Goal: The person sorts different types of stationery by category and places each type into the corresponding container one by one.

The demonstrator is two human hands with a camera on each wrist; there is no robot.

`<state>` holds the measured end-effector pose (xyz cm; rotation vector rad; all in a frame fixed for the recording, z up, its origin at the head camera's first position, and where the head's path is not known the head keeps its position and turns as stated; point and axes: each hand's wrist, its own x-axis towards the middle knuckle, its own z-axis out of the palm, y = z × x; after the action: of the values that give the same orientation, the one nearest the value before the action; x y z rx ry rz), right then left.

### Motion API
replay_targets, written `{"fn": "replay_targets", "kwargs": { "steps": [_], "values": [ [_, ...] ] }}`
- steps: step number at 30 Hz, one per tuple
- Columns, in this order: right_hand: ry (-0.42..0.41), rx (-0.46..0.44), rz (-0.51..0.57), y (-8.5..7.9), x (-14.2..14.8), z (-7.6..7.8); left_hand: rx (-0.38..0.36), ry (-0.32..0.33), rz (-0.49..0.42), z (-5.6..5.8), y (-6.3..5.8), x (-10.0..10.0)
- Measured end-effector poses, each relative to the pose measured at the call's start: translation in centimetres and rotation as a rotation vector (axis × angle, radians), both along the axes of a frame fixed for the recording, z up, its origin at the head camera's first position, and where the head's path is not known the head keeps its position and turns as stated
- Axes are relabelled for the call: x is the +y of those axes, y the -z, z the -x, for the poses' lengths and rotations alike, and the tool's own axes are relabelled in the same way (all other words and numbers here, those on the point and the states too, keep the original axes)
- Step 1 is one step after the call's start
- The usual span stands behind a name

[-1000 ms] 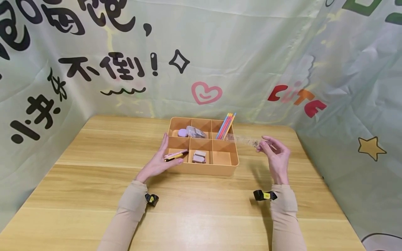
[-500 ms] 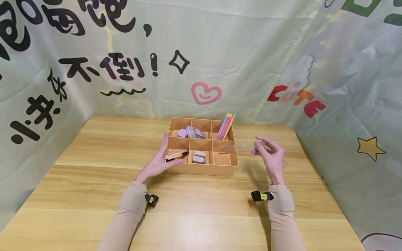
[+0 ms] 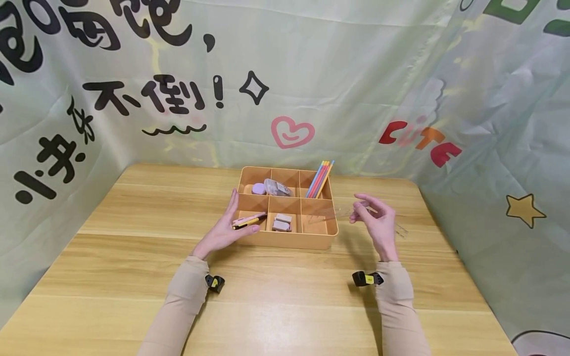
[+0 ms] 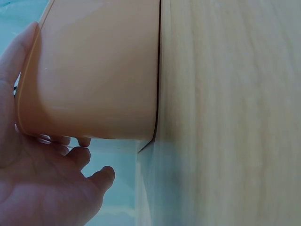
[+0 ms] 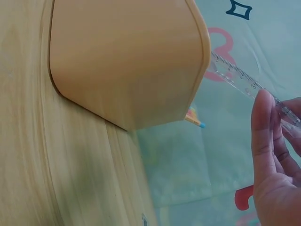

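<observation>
In the head view a tan divided organizer box [image 3: 287, 241] stands on the table. My left hand [image 3: 221, 234] rests on its near left corner, thumb along the front and straight fingers along the left side. The left wrist view shows the palm against the box wall [image 4: 94, 70]. To the right, my right hand [image 3: 378, 222] pinches a clear ruler [image 5: 237, 75] between thumb and fingers. The ruler slants over the box's right rim, its far end above the front right compartment [image 3: 314, 225]. Its scale marks show in the right wrist view.
Pens [image 3: 249, 220] lie in the front left compartment, with small purple-grey blocks [image 3: 282, 222] in the front middle one. Behind are a round purple item [image 3: 259, 188], a clear-grey case [image 3: 277, 188] and upright coloured pencils [image 3: 319, 179]. Printed cloth [image 3: 356, 99] encloses the table.
My right hand has shifted left, carrying the ruler. The ruler's far end has gone from beside the pencils to over the front right compartment. My left hand and the box hold still.
</observation>
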<state>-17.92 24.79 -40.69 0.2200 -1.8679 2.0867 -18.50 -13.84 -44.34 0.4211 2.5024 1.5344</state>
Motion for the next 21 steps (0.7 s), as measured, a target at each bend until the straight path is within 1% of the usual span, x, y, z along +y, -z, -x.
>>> {"fn": "replay_targets", "kwargs": {
  "steps": [5,12,16,18,21],
  "values": [
    [-0.018,-0.025,-0.047,0.0,-0.3,-0.1,-0.002,0.000,-0.006,-0.1,-0.1,0.0],
    [-0.046,-0.060,-0.107,0.1,-0.6,-0.1,-0.024,0.018,-0.043,-2.0,-3.4,0.5],
    [-0.064,-0.080,-0.149,0.2,-0.8,0.0,-0.027,0.013,-0.036,-2.0,-3.3,0.6],
    [-0.072,-0.085,-0.163,0.3,-0.8,0.1,-0.031,0.006,-0.028,-1.6,-2.8,0.5],
    [-0.078,-0.088,-0.175,0.4,-0.9,0.2,-0.020,0.000,-0.016,-0.8,-1.4,0.3]
  ]
}}
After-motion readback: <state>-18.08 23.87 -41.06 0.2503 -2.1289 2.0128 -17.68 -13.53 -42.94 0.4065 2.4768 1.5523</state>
